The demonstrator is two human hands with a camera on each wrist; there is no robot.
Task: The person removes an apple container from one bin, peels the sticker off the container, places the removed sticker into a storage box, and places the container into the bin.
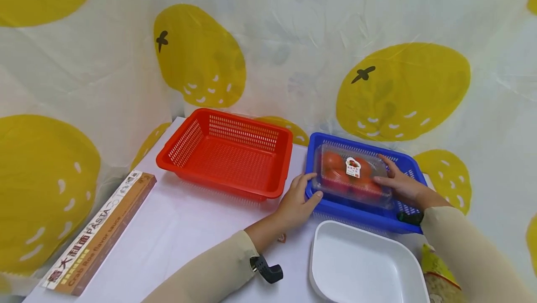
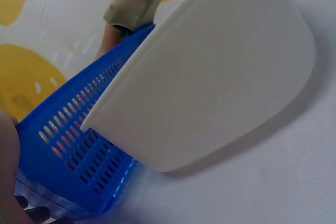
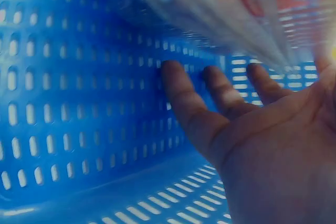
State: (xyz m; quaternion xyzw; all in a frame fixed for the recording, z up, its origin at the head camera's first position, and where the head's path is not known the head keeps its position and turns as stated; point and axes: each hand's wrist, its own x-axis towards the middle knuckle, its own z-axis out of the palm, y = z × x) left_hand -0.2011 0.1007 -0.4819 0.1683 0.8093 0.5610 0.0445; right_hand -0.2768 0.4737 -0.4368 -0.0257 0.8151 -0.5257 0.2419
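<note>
Tomato box (image 1: pixel 354 175), inside blue basket (image 1: pixel 356 213); long axis left-right, right end slanting nearer me; my left hand (image 1: pixel 295 203) grips basket's left rim; my right hand (image 1: pixel 403 185) splayed at box's right end, hold I cannot tell; underside hidden from above.

"意大利面 PASTA" and "Crab Roe flavor sauce" on the long, narrow box (image 1: pixel 100 235)

L arm (image 1: pixel 205 270), beige-sleeved, slants up from btm ctr of head view; L grip (image 1: pixel 295 205) sits just R of ctr, L thumb (image 1: pixel 313 199) apart from L fingers (image 1: pixel 305 180). R arm (image 1: pixel 470 242), same sleeve, angles in from lower R; R grip (image 1: pixel 402 184) is mid-R, R fingers (image 3: pixel 184 95) fanned, sl. bent in R wrist view.
</note>
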